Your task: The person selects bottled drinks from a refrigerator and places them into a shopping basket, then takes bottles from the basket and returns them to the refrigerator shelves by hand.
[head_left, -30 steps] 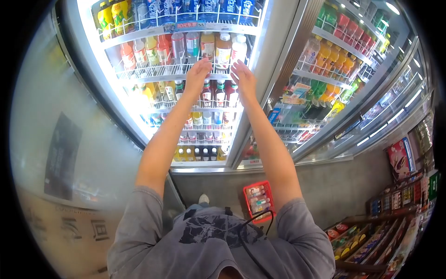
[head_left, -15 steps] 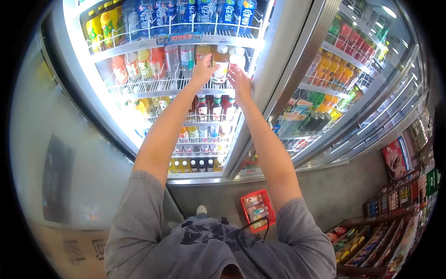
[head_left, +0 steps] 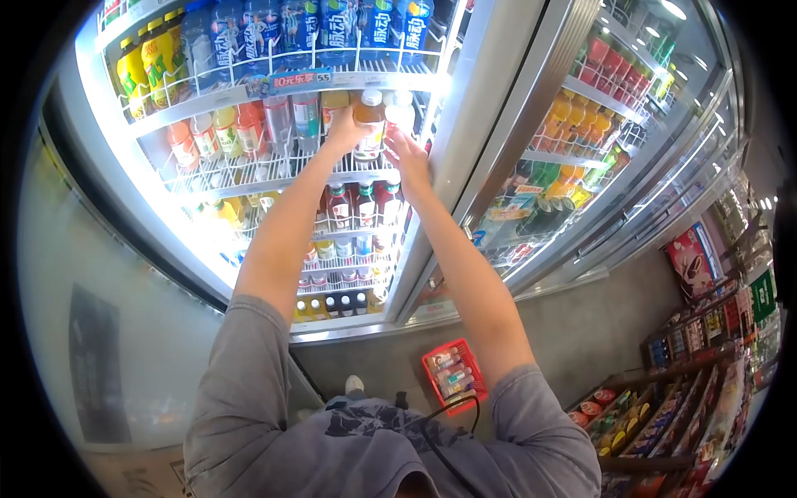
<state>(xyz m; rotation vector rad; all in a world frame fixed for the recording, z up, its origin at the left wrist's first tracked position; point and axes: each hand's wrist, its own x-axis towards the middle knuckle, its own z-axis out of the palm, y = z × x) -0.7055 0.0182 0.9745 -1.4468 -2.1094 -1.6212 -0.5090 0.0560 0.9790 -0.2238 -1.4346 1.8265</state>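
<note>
In the lit fridge, my left hand (head_left: 343,133) is closed round the left side of a bottle of amber drink (head_left: 369,143) with a white cap; its far fingers are hidden. The bottle stands upright at the front of the middle shelf (head_left: 274,184). Just right of it, my right hand (head_left: 408,163) is open, fingers apart, close to the amber bottle and in front of a white-capped pale bottle (head_left: 400,109). Whether its fingertips touch either bottle I cannot tell. Left of my hands stand several other bottles, among them a clear one (head_left: 277,124).
Blue-labelled bottles (head_left: 299,33) fill the shelf above, behind a wire rail. The fridge's metal frame (head_left: 498,108) rises on the right; an opened door (head_left: 124,315) stands left. A red basket (head_left: 453,375) holding several bottles sits on the floor. Snack racks (head_left: 639,415) line the lower right.
The view has shifted, so the shelves sit further left and lower. Both hands stay at the amber bottle and the pale bottle beside it, with little other change.
</note>
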